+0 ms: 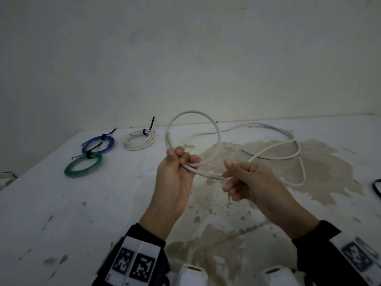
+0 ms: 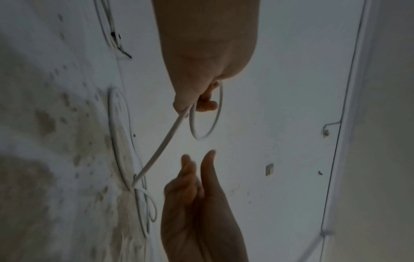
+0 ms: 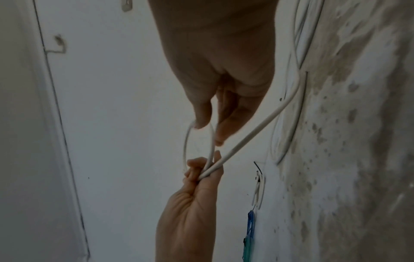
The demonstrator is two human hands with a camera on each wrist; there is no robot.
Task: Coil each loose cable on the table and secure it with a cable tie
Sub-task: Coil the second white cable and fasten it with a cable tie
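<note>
My left hand (image 1: 177, 159) is raised over the table and grips a white cable (image 1: 214, 124) where one upright loop closes, the cut end sticking up beside the fingers. The left wrist view shows the same grip (image 2: 197, 101) on the loop (image 2: 215, 113). From there a strand (image 3: 257, 127) runs right and down to the rest of the cable (image 1: 296, 149), which lies in loose curves on the table. My right hand (image 1: 228, 176) is close beside the left, its fingers (image 3: 224, 131) fairly straight. The strand passes along them without being pinched.
Three tied coils lie at the back left of the table (image 1: 61, 203): white (image 1: 139, 140), blue (image 1: 98, 144) and green (image 1: 83, 167), each with a black cable tie. A brown stained patch (image 1: 309, 172) spreads under the loose cable. A black loop (image 1: 377, 188) shows at the right edge.
</note>
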